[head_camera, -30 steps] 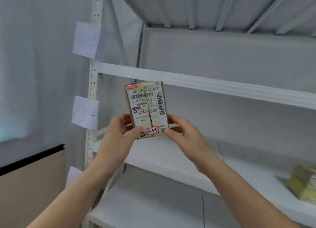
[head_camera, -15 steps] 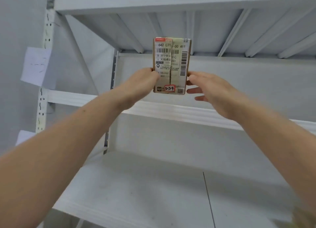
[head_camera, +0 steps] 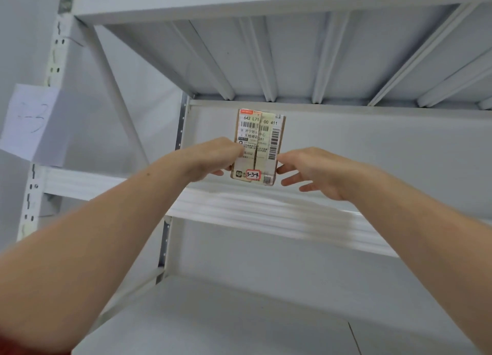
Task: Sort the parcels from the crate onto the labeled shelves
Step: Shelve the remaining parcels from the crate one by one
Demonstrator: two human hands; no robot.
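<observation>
A small brown cardboard parcel [head_camera: 259, 146] stands upright just above the front beam of a white shelf [head_camera: 239, 204]. It carries a white shipping label with barcodes and a red-bordered sticker reading 3-3-4. My left hand [head_camera: 210, 160] grips its left edge, thumb on the front and fingers behind. My right hand [head_camera: 316, 170] is at the right edge with fingers spread and nearly straight, only the fingertips touching the parcel. A paper tag [head_camera: 29, 120] reading 3-3 hangs on the left upright beside this shelf level.
The white metal rack has a ribbed shelf underside [head_camera: 279, 56] overhead and a bare lower shelf board [head_camera: 226, 322] below my arms. A perforated upright [head_camera: 54, 61] runs down the left side. A grey wall closes the back.
Both hands have lifted the parcel from the lower shelf level up to the 3-3 level and pushed it in over the beam. My right hand's fingers have loosened.
</observation>
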